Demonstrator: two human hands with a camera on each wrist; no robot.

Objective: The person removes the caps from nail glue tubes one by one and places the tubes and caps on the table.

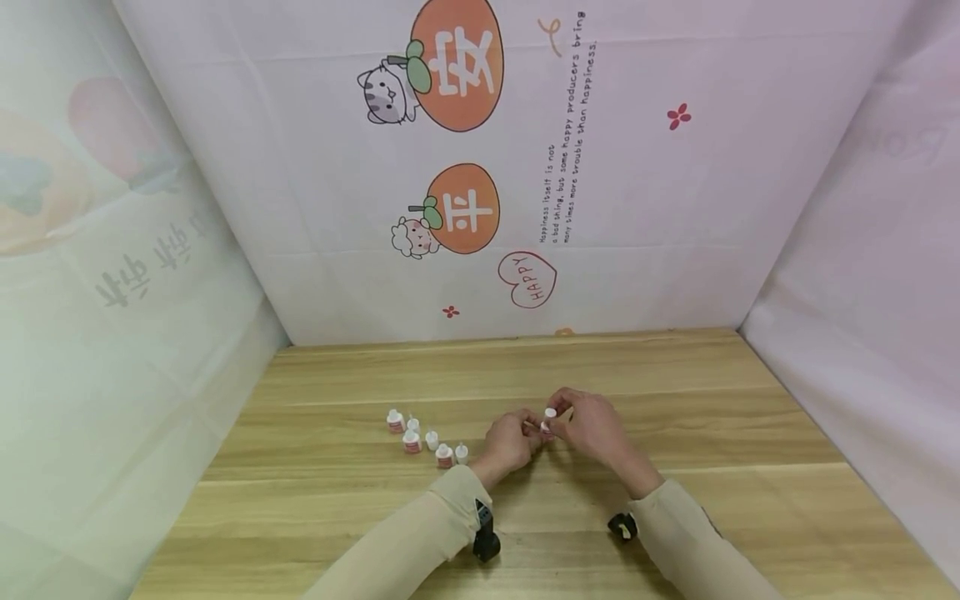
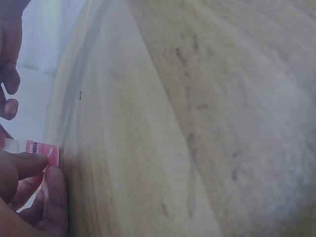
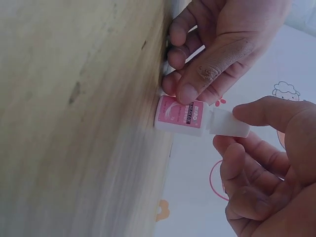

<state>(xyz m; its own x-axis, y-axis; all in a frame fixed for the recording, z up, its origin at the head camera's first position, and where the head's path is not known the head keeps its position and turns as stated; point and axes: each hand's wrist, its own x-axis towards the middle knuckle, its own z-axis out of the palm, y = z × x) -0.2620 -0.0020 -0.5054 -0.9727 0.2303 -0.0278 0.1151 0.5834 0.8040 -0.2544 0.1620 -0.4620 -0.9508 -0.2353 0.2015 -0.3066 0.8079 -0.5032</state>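
Note:
A small white nail glue bottle (image 3: 180, 118) with a pink label stands upright on the wooden table, between both hands. My left hand (image 1: 512, 442) grips the bottle's body, its thumb lying across the label. On top is a white cap (image 3: 229, 123), which my right hand (image 1: 596, 429) pinches between thumb and fingers. In the left wrist view the bottle's pink label (image 2: 43, 149) shows past the left thumb, while the cap is mostly hidden. Whether the cap is fully seated cannot be told.
Left of the hands stand three similar bottles, one farthest left (image 1: 395, 422), one in the middle (image 1: 412, 442) and one nearer (image 1: 444, 457). Beside them are small white caps with thin tips, such as the nearest cap (image 1: 462, 454). Printed cloth walls (image 1: 630, 250) enclose the table (image 1: 337, 375).

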